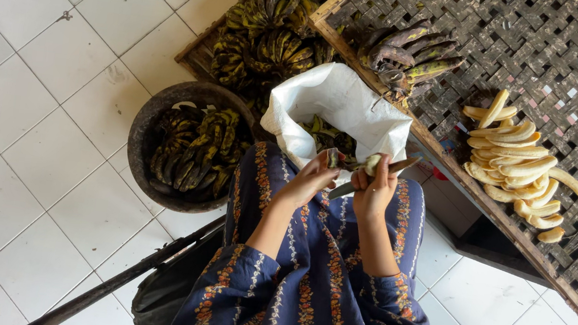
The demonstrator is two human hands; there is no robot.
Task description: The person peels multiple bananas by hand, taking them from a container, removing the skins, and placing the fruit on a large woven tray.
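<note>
Peeling over the lap: the left hand (312, 180) is grasping a small banana (371, 164) while the right hand (373, 191) is clenching a knife (375, 177); shallow strokes away from the fingers would serve best. The banana (dark-skinned, pale where bared) is sitting above the white sack (340, 106), near the peeled pile (516, 165) on the woven tray (573, 65).

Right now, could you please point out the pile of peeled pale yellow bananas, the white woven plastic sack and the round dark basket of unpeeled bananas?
Pile of peeled pale yellow bananas (516, 165): head view, pile's middle.
White woven plastic sack (333, 98): head view, folded rim.
Round dark basket (143, 122): head view, left rim.
</note>
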